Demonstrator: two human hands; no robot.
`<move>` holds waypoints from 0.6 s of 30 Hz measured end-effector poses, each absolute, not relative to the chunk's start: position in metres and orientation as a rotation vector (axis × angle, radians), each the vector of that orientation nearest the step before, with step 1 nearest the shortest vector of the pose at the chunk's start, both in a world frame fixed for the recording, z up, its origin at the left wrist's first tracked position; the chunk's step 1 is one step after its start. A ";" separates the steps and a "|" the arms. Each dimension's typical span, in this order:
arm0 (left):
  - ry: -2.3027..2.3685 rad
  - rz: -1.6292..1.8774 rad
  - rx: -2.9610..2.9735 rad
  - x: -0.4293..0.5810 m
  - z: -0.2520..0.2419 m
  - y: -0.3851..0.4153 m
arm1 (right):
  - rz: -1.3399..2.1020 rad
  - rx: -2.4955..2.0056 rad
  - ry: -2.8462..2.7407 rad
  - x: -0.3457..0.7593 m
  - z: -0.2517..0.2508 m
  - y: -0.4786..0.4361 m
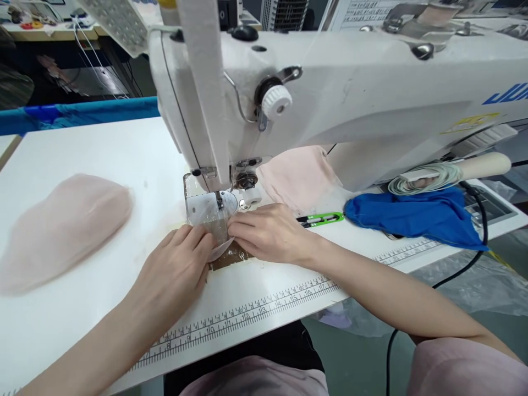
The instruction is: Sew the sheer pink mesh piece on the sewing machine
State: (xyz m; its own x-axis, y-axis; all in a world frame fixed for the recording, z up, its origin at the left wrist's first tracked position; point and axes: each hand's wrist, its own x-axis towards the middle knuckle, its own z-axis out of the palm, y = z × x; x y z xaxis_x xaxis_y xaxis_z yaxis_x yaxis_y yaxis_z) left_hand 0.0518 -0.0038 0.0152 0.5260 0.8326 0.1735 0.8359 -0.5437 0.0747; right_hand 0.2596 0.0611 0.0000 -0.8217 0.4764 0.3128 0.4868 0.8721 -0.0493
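Note:
A white sewing machine (350, 93) stands on a white table (103, 148). Under its needle and presser foot (220, 204) lies a small, pale, sheer fabric piece (218, 242). My left hand (175, 269) rests palm down on the table, its fingertips pressed on the fabric's left side. My right hand (270, 231) lies flat on the right, fingers together and pinching the fabric's edge just in front of the needle. Most of the fabric is hidden under both hands.
A stack of pale pink sheer pieces (61, 231) lies at the left. Pink cloth (299, 176) sits behind the needle, green thread snips (322, 219) and a blue cloth (416, 214) to the right. A printed ruler (256, 308) runs along the table's front edge. A black cable (462, 269) hangs at the right.

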 end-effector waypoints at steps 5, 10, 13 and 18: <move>-1.832 -0.556 -2.810 0.052 0.016 0.022 | 0.090 -0.811 -2.521 0.261 -0.002 0.062; -2.035 -0.594 -2.854 0.052 0.032 0.045 | 0.073 -0.841 -2.191 0.258 -0.010 0.067; -2.050 -0.415 -2.930 0.051 0.034 0.052 | 0.037 -0.858 -2.134 0.257 -0.013 0.071; -1.887 -0.478 -3.030 0.042 0.025 0.056 | 0.055 -0.896 -2.197 0.258 -0.013 0.072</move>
State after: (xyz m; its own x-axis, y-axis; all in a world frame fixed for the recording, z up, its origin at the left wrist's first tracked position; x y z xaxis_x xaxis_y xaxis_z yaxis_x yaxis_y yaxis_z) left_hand 0.0416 0.0564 0.0247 0.4460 0.8948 -0.0211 0.7770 -0.3754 0.5053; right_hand 0.2580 0.0716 -0.0125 -0.4745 0.6168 0.6281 0.5845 0.7542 -0.2991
